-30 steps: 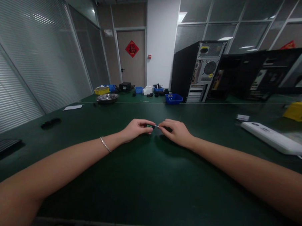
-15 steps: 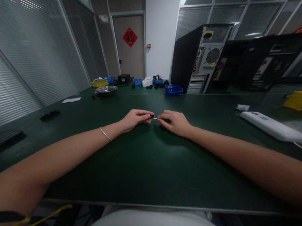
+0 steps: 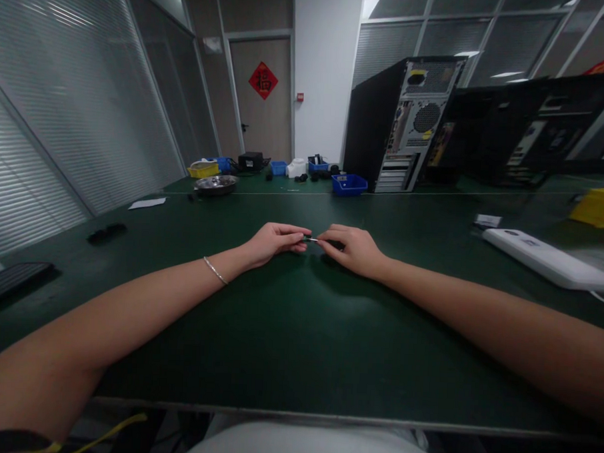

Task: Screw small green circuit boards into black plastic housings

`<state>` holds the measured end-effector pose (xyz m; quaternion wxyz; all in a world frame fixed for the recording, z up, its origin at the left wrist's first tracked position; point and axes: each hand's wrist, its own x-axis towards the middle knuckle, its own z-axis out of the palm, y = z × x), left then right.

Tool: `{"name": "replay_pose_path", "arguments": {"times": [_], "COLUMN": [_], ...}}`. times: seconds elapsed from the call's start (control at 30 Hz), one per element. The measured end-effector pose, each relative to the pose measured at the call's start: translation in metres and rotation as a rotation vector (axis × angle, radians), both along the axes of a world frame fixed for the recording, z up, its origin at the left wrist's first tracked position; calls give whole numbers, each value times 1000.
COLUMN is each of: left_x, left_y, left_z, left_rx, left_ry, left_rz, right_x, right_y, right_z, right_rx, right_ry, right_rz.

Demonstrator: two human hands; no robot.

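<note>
My left hand [image 3: 277, 242] is closed, its thumb and fingers pinching a small dark part [image 3: 307, 237] whose kind I cannot make out. Facing it, my right hand [image 3: 352, 247] is closed around a thin metal-shafted tool, perhaps a small screwdriver [image 3: 312, 239]. Its bright shaft points left and reaches the small part at my left fingertips. The handle is mostly hidden inside my right fingers. Both hands are low over the middle of the green table [image 3: 287, 333], a little apart from each other.
At the back stand a blue bin [image 3: 348, 184], a metal bowl [image 3: 216, 185], a yellow basket [image 3: 203, 169] and a black computer tower [image 3: 381, 123]. A white power-bank-like box [image 3: 545, 257] lies on the right. Keyboard [image 3: 14, 284] and a dark object [image 3: 106, 233] are at left.
The view has shifted slightly, so everything sits a little lower in the picture. Both hands keep their grips, and the shaft still meets the small part.
</note>
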<state>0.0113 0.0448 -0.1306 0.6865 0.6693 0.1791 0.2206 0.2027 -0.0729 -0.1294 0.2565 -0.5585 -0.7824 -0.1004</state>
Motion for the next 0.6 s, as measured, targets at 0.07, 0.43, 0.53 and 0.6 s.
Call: {"name": "replay_pose_path", "arguments": {"times": [0.07,0.43,0.53,0.6], "left_x": [0,1,1,0], "left_y": [1,0,0,0], "left_z": [-1,1,3,4], "left_rx": [-10,-8,-33,-46], "left_ry": [3,15,32,37], "left_rz": [-4,-4,-31,-46], "right_x": [0,-1,-1,-1], "right_y": [0,-2,-3,-3], "right_z": [0,0,2,2], "right_rx": [-4,1,-1,4], "right_ry": [7,45,48,51], "right_rz": [-1,-8,20,33]}}
